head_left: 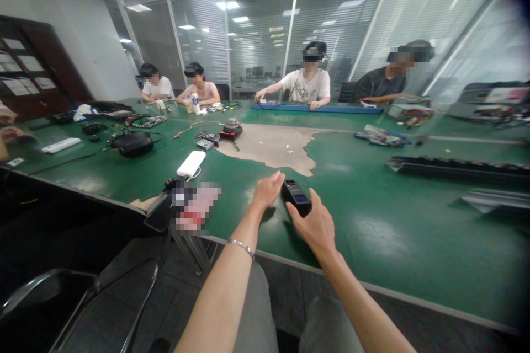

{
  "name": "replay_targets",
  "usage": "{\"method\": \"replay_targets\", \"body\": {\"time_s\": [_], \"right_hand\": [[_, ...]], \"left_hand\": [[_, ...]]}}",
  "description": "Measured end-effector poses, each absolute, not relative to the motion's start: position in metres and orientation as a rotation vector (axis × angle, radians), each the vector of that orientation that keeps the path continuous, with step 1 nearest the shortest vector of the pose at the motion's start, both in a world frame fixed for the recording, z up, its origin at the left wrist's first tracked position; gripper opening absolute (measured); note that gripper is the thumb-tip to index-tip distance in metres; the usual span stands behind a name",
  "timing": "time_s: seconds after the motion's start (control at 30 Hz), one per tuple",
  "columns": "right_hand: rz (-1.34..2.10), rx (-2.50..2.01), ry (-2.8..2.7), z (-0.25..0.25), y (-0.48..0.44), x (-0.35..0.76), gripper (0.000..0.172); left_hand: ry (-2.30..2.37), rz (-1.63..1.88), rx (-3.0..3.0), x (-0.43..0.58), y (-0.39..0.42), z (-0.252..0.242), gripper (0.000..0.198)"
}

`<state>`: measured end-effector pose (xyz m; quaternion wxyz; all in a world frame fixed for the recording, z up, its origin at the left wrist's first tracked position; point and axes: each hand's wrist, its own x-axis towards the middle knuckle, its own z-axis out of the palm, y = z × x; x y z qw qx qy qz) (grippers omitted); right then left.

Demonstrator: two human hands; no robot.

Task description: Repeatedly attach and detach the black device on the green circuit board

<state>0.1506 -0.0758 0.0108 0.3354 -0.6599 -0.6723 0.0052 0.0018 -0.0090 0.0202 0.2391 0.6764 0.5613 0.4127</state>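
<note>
Handheld device: one black handheld device with a small display, near the middle of the tabletop's near edge, between the two hands; whether it rested flat or was slightly raised could not be told.
Left hand: the left hand had its fingers stretched out and held together beside the device's far end, pinching nothing visible; contact was unclear.
Right hand: the right hand had thumb and fingers spread to either side of the device's near end; no firm grip showed.
Step in hand: apparently positioning both hands about the device.
Next move: a secure hold would have called for the right thumb and fingers to press on its two long sides, the left steadying the far end.
Wrist: one silver bracelet, on the left.
White blocks: two, one white block with a cable left of the hands, one slim white bar toward the left edge.
Black pouch: one black pouch, left half.
Far edge: four co-workers and one long blue bar.
Right edge: one long black rail.
</note>
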Motion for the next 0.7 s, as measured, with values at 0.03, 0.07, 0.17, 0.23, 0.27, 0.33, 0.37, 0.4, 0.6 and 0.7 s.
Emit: {"method": "replay_targets", "body": {"time_s": [0.03, 0.07, 0.17, 0.23, 0.27, 0.33, 0.37, 0.4, 0.6, 0.7], "right_hand": [[0.016, -1.725, -1.760, 0.0105, -0.0758, 0.1509, 0.077], [0.014, -1.727, -1.767, 0.0101, -0.0757, 0.1511, 0.075], [0.003, -1.731, -1.780, 0.0089, -0.0763, 0.1517, 0.068], [0.000, -1.740, -1.780, 0.0087, -0.0772, 0.1520, 0.066], [0.000, -1.745, -1.780, 0.0088, -0.0777, 0.1521, 0.066], [0.003, -1.747, -1.782, 0.0094, -0.0787, 0.1520, 0.068], [0.002, -1.739, -1.783, 0.0098, -0.0790, 0.1518, 0.069], [0.001, -1.727, -1.781, 0.0102, -0.0791, 0.1515, 0.071], [0.016, -1.692, -1.741, 0.0105, -0.0774, 0.1508, 0.076], [0.037, -1.676, -1.765, 0.0095, -0.0757, 0.1522, 0.066]], "left_hand": [[1.538, 1.133, 1.846, 0.0021, -0.0089, 0.0202, 0.063], [1.536, 1.135, 1.841, 0.0023, -0.0088, 0.0202, 0.063], [1.530, 1.149, 1.820, 0.0026, -0.0079, 0.0197, 0.065], [1.534, 1.163, 1.798, 0.0025, -0.0068, 0.0188, 0.065], [1.536, 1.168, 1.789, 0.0024, -0.0062, 0.0183, 0.065], [1.534, 1.177, 1.781, 0.0021, -0.0051, 0.0171, 0.065], [1.529, 1.181, 1.780, 0.0020, -0.0048, 0.0166, 0.065], [1.525, 1.182, 1.780, 0.0019, -0.0046, 0.0162, 0.066], [1.521, 1.182, 1.775, 0.0019, -0.0060, 0.0170, 0.063], [1.525, 1.178, 1.775, 0.0015, -0.0064, 0.0176, 0.062]]}}
